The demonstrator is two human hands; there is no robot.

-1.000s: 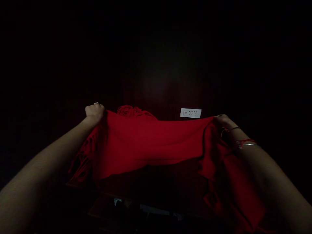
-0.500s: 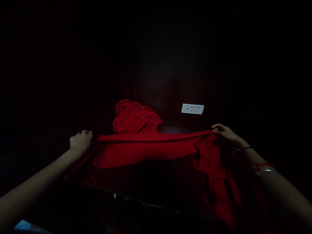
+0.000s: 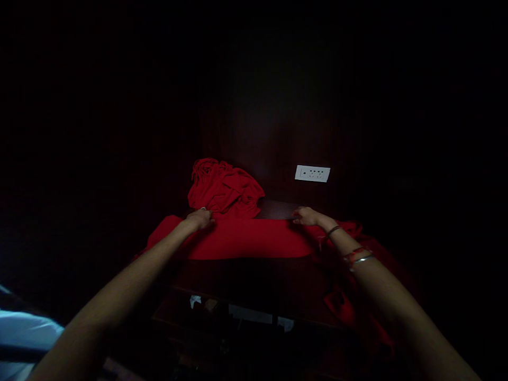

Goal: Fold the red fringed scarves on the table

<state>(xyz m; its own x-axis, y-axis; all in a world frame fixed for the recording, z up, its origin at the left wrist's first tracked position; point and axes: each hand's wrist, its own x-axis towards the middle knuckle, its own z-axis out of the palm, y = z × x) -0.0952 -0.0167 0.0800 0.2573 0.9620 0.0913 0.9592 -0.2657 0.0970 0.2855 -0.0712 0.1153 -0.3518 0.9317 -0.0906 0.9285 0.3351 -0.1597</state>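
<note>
A long red scarf (image 3: 250, 238) lies as a flat band along the dark tabletop, its right part bunched and hanging over the front edge. My left hand (image 3: 200, 218), with a ring on it, is closed on the scarf's far edge, left of its middle. At the same edge farther right, my right hand (image 3: 307, 216) has its fingers curled in on the cloth. The fingertips of both are dim and partly hidden. Just behind the scarf sits a crumpled red fringed scarf (image 3: 226, 188), near my left hand.
A white wall socket (image 3: 313, 173) is set in the dark back panel at right. Below the dark tabletop (image 3: 246, 275), a shelf holds pale items (image 3: 250, 314) that are hard to make out. Light bluish fabric (image 3: 27, 330) shows at lower left. Most surroundings are very dark.
Both hands have moved inward, closer together, along the scarf. The stretched band has come down onto the tabletop and lies flatter. The crumpled scarf behind stays in place.
</note>
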